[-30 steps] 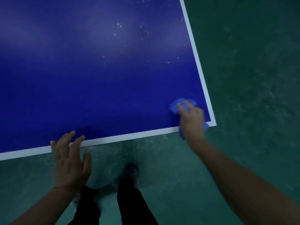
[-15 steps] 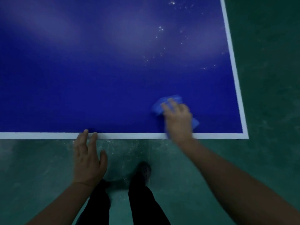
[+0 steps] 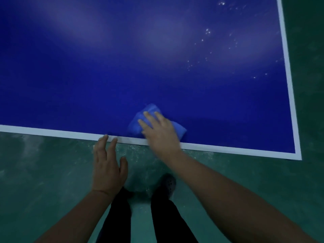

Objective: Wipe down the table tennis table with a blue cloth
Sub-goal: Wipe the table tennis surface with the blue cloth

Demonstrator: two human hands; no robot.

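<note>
Two bare hands work at the near edge of the dark blue table tennis table (image 3: 122, 71) with its white border line. Right hand (image 3: 160, 131) presses flat, fingers straight, on the bunched blue cloth (image 3: 140, 120) — just inside the border. Left hand (image 3: 108, 165) — fingers relaxed and spread, gripping nothing — has fingertips at the white edge. White specks (image 3: 208, 32) dot the far right surface.

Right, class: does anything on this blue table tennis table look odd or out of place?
Yes: small white specks are scattered over the table's far right area, beyond the crumpled blue cloth under the right hand. More lie on the green floor below the near edge.
</note>
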